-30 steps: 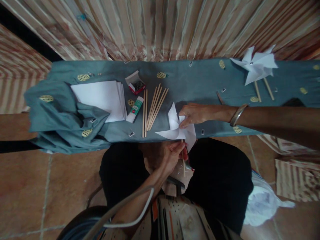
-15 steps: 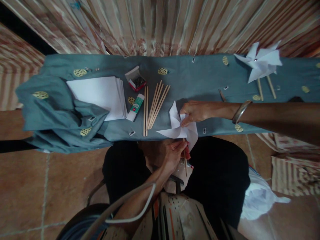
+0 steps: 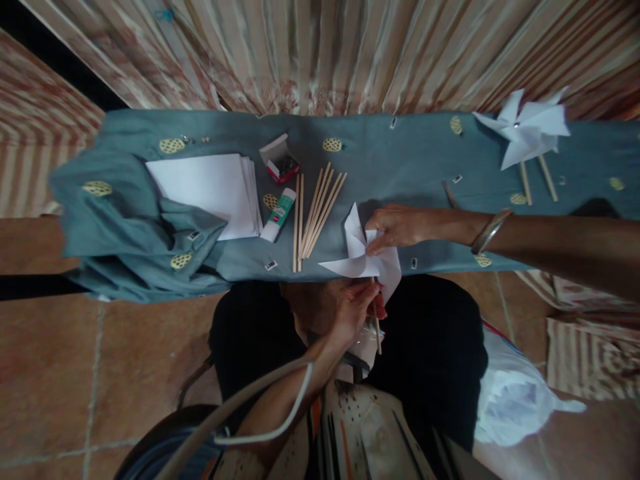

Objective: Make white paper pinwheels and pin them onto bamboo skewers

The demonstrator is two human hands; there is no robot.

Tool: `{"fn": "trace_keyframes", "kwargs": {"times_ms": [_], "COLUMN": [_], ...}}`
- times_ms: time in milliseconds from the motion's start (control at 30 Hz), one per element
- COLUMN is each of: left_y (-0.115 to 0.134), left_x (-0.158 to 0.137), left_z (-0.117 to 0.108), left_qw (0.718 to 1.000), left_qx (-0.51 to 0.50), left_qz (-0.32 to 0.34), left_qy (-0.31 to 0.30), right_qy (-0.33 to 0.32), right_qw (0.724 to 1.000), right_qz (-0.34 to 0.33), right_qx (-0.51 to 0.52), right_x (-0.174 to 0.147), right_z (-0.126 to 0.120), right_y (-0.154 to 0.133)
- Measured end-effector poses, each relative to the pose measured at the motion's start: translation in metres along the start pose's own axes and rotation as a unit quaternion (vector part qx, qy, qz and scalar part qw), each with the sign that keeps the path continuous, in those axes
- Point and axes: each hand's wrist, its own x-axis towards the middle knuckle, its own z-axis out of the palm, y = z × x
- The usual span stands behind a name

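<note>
A white paper pinwheel (image 3: pixel 356 265) lies at the near edge of the cloth-covered table, its blades folded in toward the middle. My right hand (image 3: pixel 397 227), a metal bangle at its wrist, pinches the pinwheel near its centre from above. Below the table edge my left hand (image 3: pixel 357 305) is closed round a thin wooden stick (image 3: pixel 379 337), which runs up to the pinwheel's underside. Fingers and paper hide the point where stick and paper meet.
Left of the pinwheel are several wooden sticks (image 3: pixel 320 213), a glue stick (image 3: pixel 279 215), an opened small box of pins (image 3: pixel 281 163) and a stack of white paper (image 3: pixel 205 190). Finished-looking pinwheels (image 3: pixel 537 127) on sticks lie at the far right. A white plastic bag (image 3: pixel 517 400) sits on the floor.
The whole view has shifted slightly, so everything appears a little further right. Both hands keep the same hold on the pinwheel and stick.
</note>
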Motion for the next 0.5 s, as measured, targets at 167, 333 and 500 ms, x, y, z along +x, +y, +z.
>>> {"fn": "trace_keyframes", "kwargs": {"times_ms": [167, 333, 500], "left_y": [0.0, 0.002, 0.004], "left_x": [0.0, 0.0, -0.002], "left_z": [0.0, 0.0, 0.0], "left_qw": [1.0, 1.0, 1.0], "left_qx": [-0.02, -0.014, -0.01], "left_qz": [0.001, 0.006, 0.004], "left_qy": [-0.006, 0.0, -0.004], "right_qy": [0.017, 0.012, 0.029], "right_qw": [1.0, 1.0, 0.999], "right_qz": [0.015, 0.006, 0.031], "right_qx": [-0.02, 0.018, 0.012], "right_x": [-0.006, -0.01, -0.013], "right_z": [-0.002, -0.004, -0.003], "right_y": [-0.003, -0.003, -0.006]}}
